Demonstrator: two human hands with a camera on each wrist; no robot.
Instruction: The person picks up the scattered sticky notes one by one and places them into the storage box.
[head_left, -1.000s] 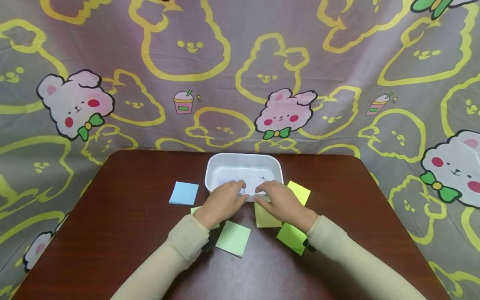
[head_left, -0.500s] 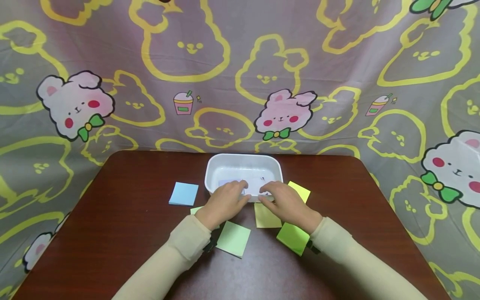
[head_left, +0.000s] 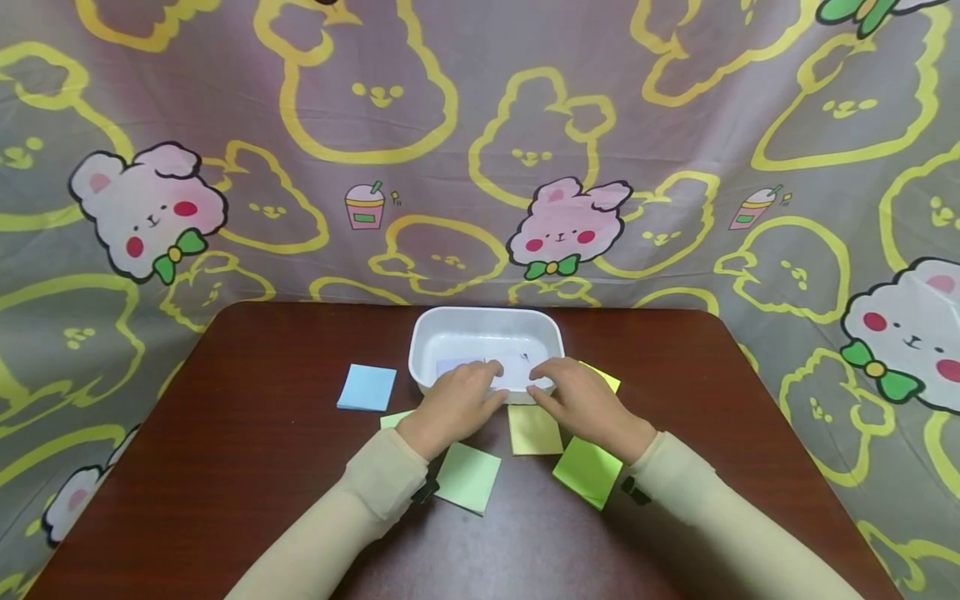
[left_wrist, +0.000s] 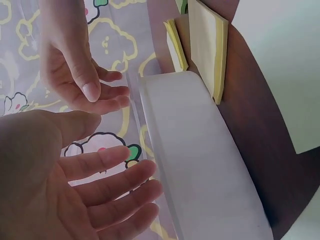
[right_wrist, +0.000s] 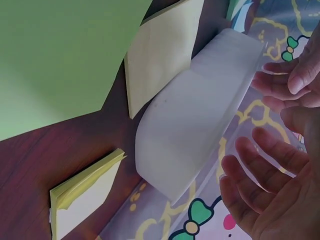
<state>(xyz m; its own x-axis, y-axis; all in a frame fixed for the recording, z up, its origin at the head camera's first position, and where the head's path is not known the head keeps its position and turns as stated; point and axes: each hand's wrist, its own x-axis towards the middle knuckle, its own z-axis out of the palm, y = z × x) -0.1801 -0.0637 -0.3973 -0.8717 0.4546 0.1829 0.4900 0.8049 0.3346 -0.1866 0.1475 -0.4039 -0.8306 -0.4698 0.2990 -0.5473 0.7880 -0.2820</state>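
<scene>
A white plastic tub (head_left: 487, 313) stands near the table's back edge. Over its front rim hovers my left hand (head_left: 453, 404), palm down, fingers relaxed and holding nothing. Opposite it, my right hand (head_left: 588, 402) hangs over the front right corner, thumb apart from the fingers and nothing in its grasp. In the left wrist view both hands' fingers stay loose beside the tub wall (left_wrist: 195, 150). The right wrist view likewise shows my right hand (right_wrist: 275, 185) with bare, spread fingers. A pale lilac slip (head_left: 453, 366) lies inside the tub, partly hidden by my left hand.
Around the tub on the brown table (head_left: 262, 467) lie a blue sticky-note pad (head_left: 367, 387), a pale green pad (head_left: 468, 477), a bright green pad (head_left: 587, 472) and a pale yellow pad (head_left: 535, 431). Forearms partly cover others. A patterned curtain (head_left: 435, 150) hangs behind.
My right hand has slid to the right and the gap between the hands has widened. My left hand has drifted slightly right. The tub and the pads stay put.
</scene>
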